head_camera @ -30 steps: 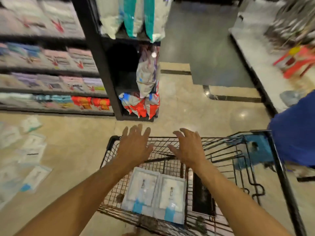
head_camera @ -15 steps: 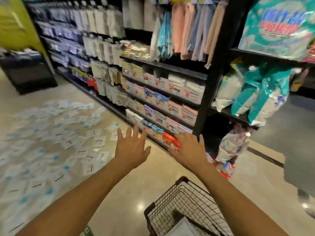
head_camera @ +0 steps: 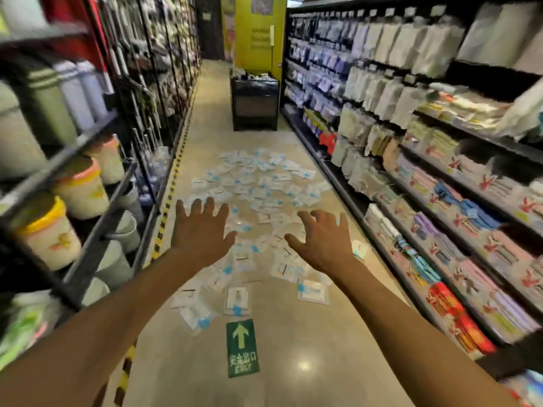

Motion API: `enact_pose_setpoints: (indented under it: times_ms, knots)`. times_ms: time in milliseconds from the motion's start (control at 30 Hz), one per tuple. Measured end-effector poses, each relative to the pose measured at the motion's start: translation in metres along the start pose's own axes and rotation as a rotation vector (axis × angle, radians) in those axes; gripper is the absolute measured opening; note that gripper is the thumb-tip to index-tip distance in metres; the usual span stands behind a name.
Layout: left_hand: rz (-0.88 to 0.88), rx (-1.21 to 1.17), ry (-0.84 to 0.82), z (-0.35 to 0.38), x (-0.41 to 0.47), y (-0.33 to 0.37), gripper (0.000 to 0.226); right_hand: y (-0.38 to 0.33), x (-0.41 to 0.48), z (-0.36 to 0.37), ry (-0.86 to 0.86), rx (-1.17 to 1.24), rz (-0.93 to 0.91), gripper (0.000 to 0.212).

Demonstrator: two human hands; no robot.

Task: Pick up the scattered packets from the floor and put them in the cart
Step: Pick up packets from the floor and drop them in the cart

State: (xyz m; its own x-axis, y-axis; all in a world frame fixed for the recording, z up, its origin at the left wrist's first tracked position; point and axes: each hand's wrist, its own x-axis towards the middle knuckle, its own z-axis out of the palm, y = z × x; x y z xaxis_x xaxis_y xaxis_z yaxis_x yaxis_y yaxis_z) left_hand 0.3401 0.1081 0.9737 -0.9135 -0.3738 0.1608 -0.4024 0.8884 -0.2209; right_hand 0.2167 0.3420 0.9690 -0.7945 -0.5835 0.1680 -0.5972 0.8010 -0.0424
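**Both hands empty, big pile of packets dead ahead**

Looks like the reach-for-the-next-batch step to me. Nothing is being carried, and the cart isn't anywhere in this view, so whatever gets grabbed will have to be taken to wherever it's parked.

Closest to the camera is bare floor (head_camera: 308, 333) with a green exit arrow sticker (head_camera: 242, 348). Just past the sticker the first loose packets start, one flat white-and-blue packet (head_camera: 237, 299) in the middle and another (head_camera: 312, 290) off to its right.

The left hand (head_camera: 202, 227) is held out with fingers spread wide and straight, holding nothing. The right hand (head_camera: 321, 242) is out beside it, also empty, with the fingers a bit curled. Both hang in the air above the mess and aren't touching any of it.

The main heap of packets (head_camera: 252, 183) lies on the floor below and beyond the hands, filling the aisle between the left shelves (head_camera: 73, 171) and the right shelves (head_camera: 440, 201).

My guess for the next move is to bend or crouch, since the hands look well above the floor, then scoop up the nearest ones. They're flat and probably slippery, so sliding fingers under an edge seems smart.

Further back are a black display stand (head_camera: 255, 101) and a yellow wall (head_camera: 255, 30).
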Motion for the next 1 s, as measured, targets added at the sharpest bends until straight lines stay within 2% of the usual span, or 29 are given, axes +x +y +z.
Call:
enact_pose_setpoints:
  times_ms: [133,267,667,833,1000]
  knots:
    - [-0.095,0.025,-0.042,0.035,0.020,-0.073,0.076,-0.066,0.061,0.029,-0.032,0.034,-0.062,0.071]
    - [-0.133,0.041,-0.066,0.070,0.045,-0.116,0.073,-0.107,0.115,0.062,-0.060,0.077,-0.080,0.073]
    - [-0.206,0.002,-0.204,0.214,0.209,-0.169,0.070,-0.155,0.320,0.209,-0.155,0.047,-0.204,0.067]
    - [-0.251,0.017,-0.269,0.308,0.286,-0.177,0.070,-0.165,0.407,0.300,-0.209,0.003,-0.247,0.065]
    - [-0.320,-0.079,-0.388,0.466,0.318,-0.174,0.069,-0.172,0.451,0.447,-0.327,-0.003,-0.227,0.063]
